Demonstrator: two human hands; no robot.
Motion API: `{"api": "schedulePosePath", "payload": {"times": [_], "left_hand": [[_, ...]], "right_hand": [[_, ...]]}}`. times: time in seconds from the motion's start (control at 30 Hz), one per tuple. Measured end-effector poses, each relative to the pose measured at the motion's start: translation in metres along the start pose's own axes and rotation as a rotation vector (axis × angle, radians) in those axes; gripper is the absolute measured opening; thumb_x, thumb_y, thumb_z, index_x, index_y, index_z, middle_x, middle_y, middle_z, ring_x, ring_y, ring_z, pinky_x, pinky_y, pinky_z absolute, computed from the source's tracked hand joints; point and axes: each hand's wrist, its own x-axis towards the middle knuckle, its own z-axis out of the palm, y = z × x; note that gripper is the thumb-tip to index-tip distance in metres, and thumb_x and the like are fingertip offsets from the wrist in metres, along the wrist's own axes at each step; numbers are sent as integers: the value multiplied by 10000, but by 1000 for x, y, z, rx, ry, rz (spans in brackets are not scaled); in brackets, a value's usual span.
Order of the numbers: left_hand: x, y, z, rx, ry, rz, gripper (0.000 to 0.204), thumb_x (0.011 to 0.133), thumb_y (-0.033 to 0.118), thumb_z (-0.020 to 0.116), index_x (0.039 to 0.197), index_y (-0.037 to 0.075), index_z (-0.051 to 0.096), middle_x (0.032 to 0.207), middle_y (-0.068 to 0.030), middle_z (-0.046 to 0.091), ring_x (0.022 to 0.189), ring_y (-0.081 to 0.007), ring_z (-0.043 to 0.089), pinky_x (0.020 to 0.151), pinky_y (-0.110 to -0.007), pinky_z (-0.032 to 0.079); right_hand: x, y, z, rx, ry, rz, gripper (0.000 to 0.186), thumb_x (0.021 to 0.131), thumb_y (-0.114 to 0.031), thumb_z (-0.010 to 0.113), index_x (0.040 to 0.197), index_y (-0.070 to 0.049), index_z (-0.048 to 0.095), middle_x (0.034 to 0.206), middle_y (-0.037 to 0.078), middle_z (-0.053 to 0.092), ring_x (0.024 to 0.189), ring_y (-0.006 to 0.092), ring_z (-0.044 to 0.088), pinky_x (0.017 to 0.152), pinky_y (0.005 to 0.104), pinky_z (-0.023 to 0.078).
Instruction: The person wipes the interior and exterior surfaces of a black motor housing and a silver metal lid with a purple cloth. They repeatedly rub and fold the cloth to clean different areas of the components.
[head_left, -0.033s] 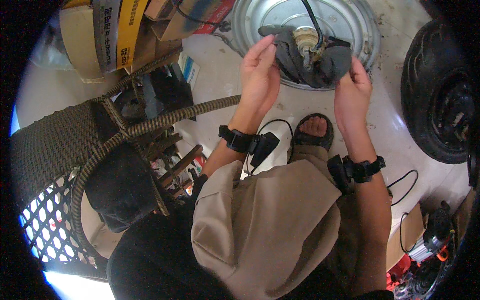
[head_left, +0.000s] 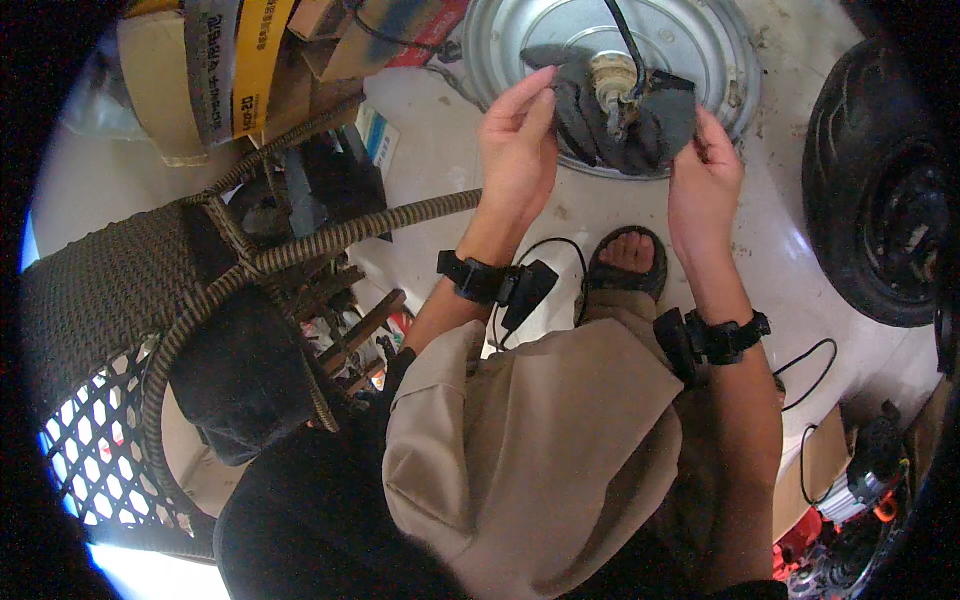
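Note:
A dark grey cloth (head_left: 580, 130) is stretched between my two hands, below the axle (head_left: 615, 90) of a silver hub motor (head_left: 500, 45) on the floor. My left hand (head_left: 518, 150) pinches its left side between thumb and fingers. On the other side, my right hand (head_left: 706, 190) grips the cloth's right edge, its fingertips partly hidden. The cloth drapes against the hub's face and covers part of it. From the axle a black cable (head_left: 625, 40) rises toward the upper edge. Both wrists wear black straps with small black boxes.
At far right stands a black tyre (head_left: 860, 190). Cardboard boxes (head_left: 165, 85) are stacked at upper left, above a woven chair arm (head_left: 370, 220). Tools and red parts (head_left: 830, 550) lie at lower right by a cardboard piece (head_left: 815, 470). My sandalled foot (head_left: 628, 262) is below the hub motor.
The cloth has shifted slightly, its right part pulled flatter and its folds changed. Both hands have moved only a little and keep hold of it.

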Motion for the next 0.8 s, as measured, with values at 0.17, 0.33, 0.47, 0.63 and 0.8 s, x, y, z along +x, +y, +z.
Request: {"api": "schedulePosePath", "payload": {"times": [0.17, 0.33, 0.47, 0.63, 0.8], "left_hand": [[-2, 4, 2, 700, -64, 187, 347, 917, -95, 501, 1236, -7, 605, 1203, -100, 607, 1041, -130, 594, 880, -257, 505], [-15, -17, 2, 620, 87, 364, 212, 915, -57, 535, 1114, -31, 603, 1086, -77, 598, 942, -121, 589, 782, -307, 541], [-21, -27, 16, 286, 351, 129, 37, 947, 54, 589, 925, 25, 582, 905, -22, 598, 711, -79, 550, 613, -238, 495], [-9, -24, 8, 505, 368, 321, 162, 934, 40, 617, 1082, -18, 590, 1006, -37, 626, 893, -97, 582, 802, -254, 490], [0, -10, 2, 562, 241, 365, 231, 922, 15, 619, 1150, -16, 594, 1034, -37, 633, 927, -94, 587, 809, -243, 488]], "right_hand": [[5, -2, 9, -270, -34, -183, 277, 909, -31, 581, 1168, 53, 629, 1071, 75, 687, 948, 125, 621, 832, 266, 489], [8, -2, 9, -363, -37, -218, 234, 892, -12, 595, 1112, 54, 640, 979, 72, 703, 866, 114, 627, 795, 265, 496], [4, 6, 13, -263, -61, -226, 229, 892, -20, 592, 1104, 54, 641, 964, 76, 704, 845, 114, 623, 774, 263, 496], [0, 7, 15, -327, -86, -201, 226, 889, -6, 590, 1100, 46, 649, 968, 78, 701, 882, 116, 630, 786, 256, 500], [-11, 5, 25, -229, -111, -160, 246, 883, -11, 598, 1121, 29, 650, 965, 84, 694, 863, 116, 630, 781, 265, 498]]}}
